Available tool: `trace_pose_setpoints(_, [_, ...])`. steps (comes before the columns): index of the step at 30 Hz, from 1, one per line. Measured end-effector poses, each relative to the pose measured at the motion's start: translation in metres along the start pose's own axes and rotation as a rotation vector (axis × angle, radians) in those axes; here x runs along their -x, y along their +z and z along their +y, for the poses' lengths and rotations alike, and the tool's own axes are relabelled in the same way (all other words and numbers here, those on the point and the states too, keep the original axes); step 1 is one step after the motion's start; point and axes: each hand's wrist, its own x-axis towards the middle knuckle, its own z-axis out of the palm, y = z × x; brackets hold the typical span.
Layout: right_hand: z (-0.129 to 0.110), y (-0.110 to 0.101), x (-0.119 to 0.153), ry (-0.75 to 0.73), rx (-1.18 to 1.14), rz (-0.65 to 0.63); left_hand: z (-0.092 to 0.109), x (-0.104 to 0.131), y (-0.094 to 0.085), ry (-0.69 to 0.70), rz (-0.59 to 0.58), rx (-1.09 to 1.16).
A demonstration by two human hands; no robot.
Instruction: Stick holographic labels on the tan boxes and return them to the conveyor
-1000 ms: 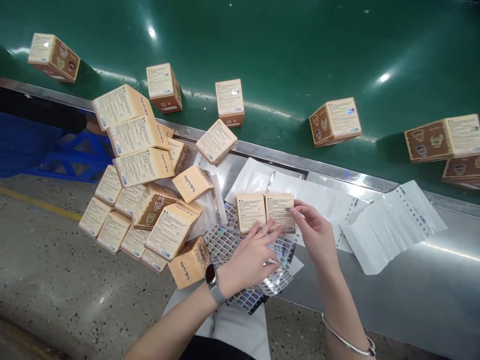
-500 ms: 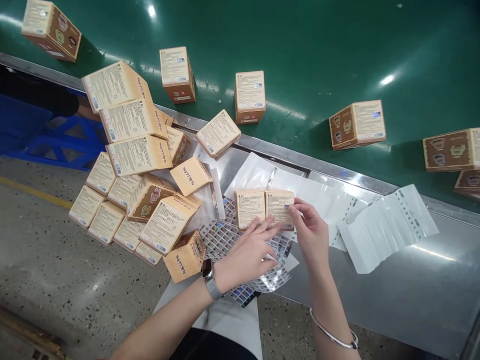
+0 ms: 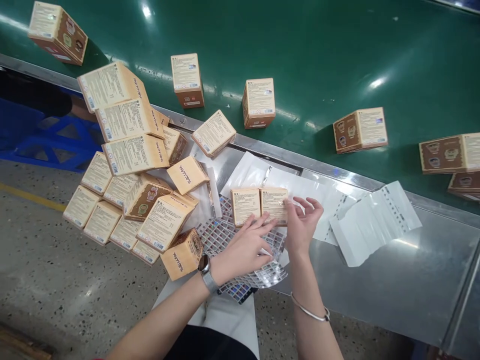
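Two small cream-and-brown boxes, the left box [image 3: 245, 202] and the right box [image 3: 273, 197], stand side by side with printed text panels facing up. My left hand [image 3: 243, 250] lays several outstretched fingers on their near edges. Its thumb and index finger pinch a shiny sticker sheet [image 3: 275, 275], which curls below the hand. At the right box's right edge is my right hand [image 3: 303, 220], its thumb tip on the panel and its other fingers apart. Whatever lies beneath that thumb is hidden. More sticker sheets [image 3: 213, 232] lie under and beside my left hand.
Stacked boxes [image 3: 131, 155] crowd the left side. Several spaced boxes [image 3: 258, 97] stand on the green belt [image 3: 300, 50] beyond the metal rail. White plastic bags [image 3: 375, 225] lie on the metal table [image 3: 375, 285]. Another person's arm [image 3: 80, 107] shows behind the stack.
My right thumb now covers the spot where a small shiny sticker showed on the right box, and the other right fingers have spread. The left hand keeps its place; the view has shifted slightly.
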Motion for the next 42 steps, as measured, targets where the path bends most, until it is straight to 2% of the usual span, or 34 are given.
trace_pose_setpoints(2, [-0.004,-0.009,-0.005,0.095,-0.049,-0.014,0.001,0.003,-0.004,-0.007,0.036,0.119])
trace_pose_setpoints(4, [-0.015,-0.025,-0.005,0.089,0.004,-0.090,0.005,0.008,-0.010,-0.053,0.105,0.285])
trace_pose_setpoints(7, [-0.039,-0.054,0.007,-0.111,0.246,-0.371,0.015,0.021,-0.022,-0.202,0.162,0.510])
trace_pose_setpoints(10, [-0.061,-0.073,0.026,-0.356,0.418,-0.705,0.021,0.032,-0.030,-0.265,0.189,0.560])
trace_pose_setpoints(12, [-0.070,-0.077,0.037,-0.472,0.462,-0.804,0.022,0.037,-0.033,-0.265,0.223,0.548])
trace_pose_setpoints(14, [-0.074,-0.076,0.043,-0.588,0.499,-0.818,0.021,0.040,-0.033,-0.286,0.248,0.555])
trace_pose_setpoints(18, [-0.070,-0.070,0.048,-0.801,0.535,-0.761,0.017,0.044,-0.030,-0.321,0.273,0.588])
trace_pose_setpoints(23, [-0.064,-0.063,0.056,-0.890,0.552,-0.717,0.013,0.046,-0.026,-0.330,0.309,0.512])
trace_pose_setpoints(26, [-0.070,-0.064,0.062,-0.799,0.496,-0.738,0.008,0.049,-0.026,-0.374,0.330,0.479])
trace_pose_setpoints(28, [-0.074,-0.065,0.060,-0.622,0.423,-0.756,0.004,0.052,-0.029,-0.404,0.306,0.453])
trace_pose_setpoints(30, [-0.075,-0.061,0.054,-0.380,0.339,-0.711,0.000,0.057,-0.032,-0.411,0.201,0.434])
trace_pose_setpoints(32, [-0.070,-0.049,0.044,-0.134,0.242,-0.600,-0.003,0.061,-0.034,-0.324,0.088,0.402])
trace_pose_setpoints(35, [-0.055,-0.020,0.031,0.134,0.059,-0.469,-0.006,0.062,-0.033,-0.096,0.070,0.233])
trace_pose_setpoints(37, [-0.047,-0.001,0.027,0.220,-0.037,-0.450,-0.008,0.058,-0.029,-0.017,0.064,0.099])
trace_pose_setpoints(39, [-0.041,0.011,0.026,0.251,-0.073,-0.456,-0.012,0.053,-0.026,-0.007,0.036,0.024])
trace_pose_setpoints(42, [-0.038,0.017,0.026,0.236,-0.061,-0.476,-0.018,0.046,-0.021,-0.027,0.027,-0.010])
